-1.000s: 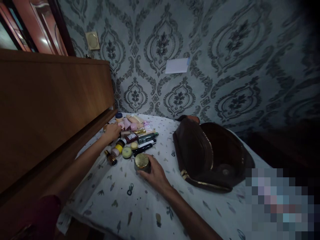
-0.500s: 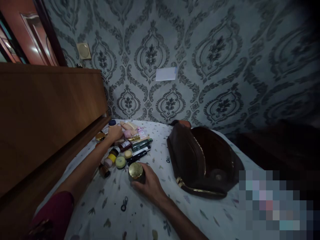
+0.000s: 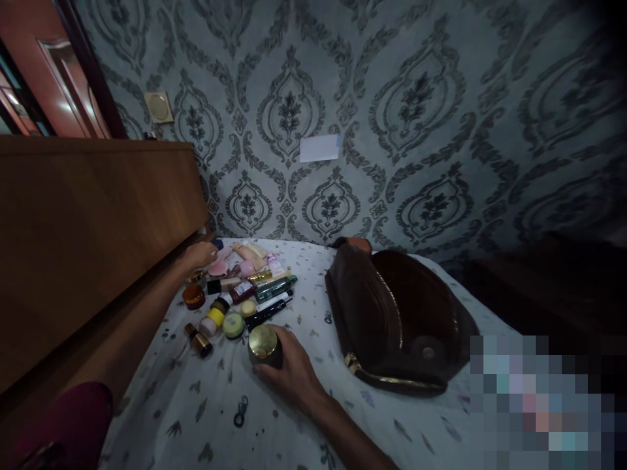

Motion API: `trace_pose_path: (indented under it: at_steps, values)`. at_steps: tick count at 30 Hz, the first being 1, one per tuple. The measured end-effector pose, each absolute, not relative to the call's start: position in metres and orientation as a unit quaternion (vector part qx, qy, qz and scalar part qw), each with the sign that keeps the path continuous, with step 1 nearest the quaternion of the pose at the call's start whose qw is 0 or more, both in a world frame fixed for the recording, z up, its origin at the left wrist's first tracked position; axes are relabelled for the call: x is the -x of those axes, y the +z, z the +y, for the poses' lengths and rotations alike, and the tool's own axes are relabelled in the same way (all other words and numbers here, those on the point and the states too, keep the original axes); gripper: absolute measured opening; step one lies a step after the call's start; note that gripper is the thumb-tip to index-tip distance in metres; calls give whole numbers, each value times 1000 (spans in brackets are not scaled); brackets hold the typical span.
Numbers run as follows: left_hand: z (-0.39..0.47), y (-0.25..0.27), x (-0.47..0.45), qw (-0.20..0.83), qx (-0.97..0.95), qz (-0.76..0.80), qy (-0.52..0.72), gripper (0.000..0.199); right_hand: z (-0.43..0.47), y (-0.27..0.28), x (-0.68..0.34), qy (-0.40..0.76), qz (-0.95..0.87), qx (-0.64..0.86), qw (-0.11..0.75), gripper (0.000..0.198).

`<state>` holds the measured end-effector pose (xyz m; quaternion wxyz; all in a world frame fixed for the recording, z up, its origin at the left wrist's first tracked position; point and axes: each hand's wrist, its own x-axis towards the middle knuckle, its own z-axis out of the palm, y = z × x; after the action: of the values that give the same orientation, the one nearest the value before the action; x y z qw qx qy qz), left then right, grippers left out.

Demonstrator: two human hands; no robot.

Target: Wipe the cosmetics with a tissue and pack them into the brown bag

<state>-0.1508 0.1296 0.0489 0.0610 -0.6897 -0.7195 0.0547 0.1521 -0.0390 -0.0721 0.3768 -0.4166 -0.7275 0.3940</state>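
Watching the left hand [image 3: 198, 255] sliding off the pink disc [image 3: 218, 269] to beside the blue lid [image 3: 218, 244], well left of the bag [image 3: 360, 313]; grip unclear. Right hand [image 3: 294, 372] is still gripping the gold-lidded jar [image 3: 263, 344], nearer the bag, leaving only the left reaching.

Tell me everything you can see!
jar: one, dark, gold lid, front centre
open bag: one, dark brown, right
pot: one, pale green, left of jar
other cosmetics: many, mixed colours, left
cloth: one, white patterned, underneath
cabinet: one, brown, left
wall: one, grey patterned, behind
paper: one, white, on wall
wall plate: one, cream, upper left
door: one, reddish, far left
pixelated patch: one, multicoloured, lower right
sleeve: one, magenta, lower left
left hand: one, beside cabinet
right hand: one, holding jar
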Motion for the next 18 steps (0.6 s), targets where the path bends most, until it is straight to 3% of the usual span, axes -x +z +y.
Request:
trace_pose_path:
  at_steps: [18]
  values:
    - [226, 9, 50, 91, 758, -645, 31, 36, -39, -74, -154, 395, -727, 415, 379, 60]
